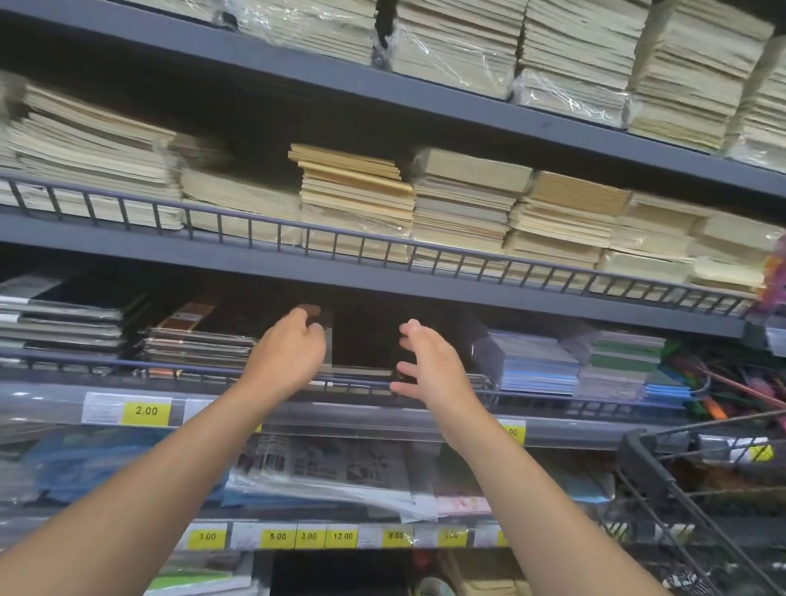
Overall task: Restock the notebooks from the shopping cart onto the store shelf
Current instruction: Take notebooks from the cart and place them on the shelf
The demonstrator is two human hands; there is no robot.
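Grey metal shelving runs across the whole wall, and on the third store shelf (18,376) down, straight ahead, sits the stack of dark notebooks (363,342) being put in place, lying flat behind the low wire rail (185,367). The left hand (289,348) is at the stack's left edge with its fingers curled round it, thumb up on top; the right hand (430,365) is at the right edge with fingers spread and only loosely bent, gripping nothing that I can see, and whether it touches the stack I cannot tell. To finish this well I would square the stack from both sides at once and slide it straight back, keeping its front edge behind the rail so nothing tips over it. Room is tight: a brown-and-black stack (202,338) lies just beside it on the left, and a blue stack (527,366) is near on the right, so sideways nudges risk skewing the neighbours. The underside of the shelf above (336,274) hangs low over the slot, so wrists should come out low and level. The shopping cart (652,468) stands near on the right, its wire edge close to the right forearm's way back.
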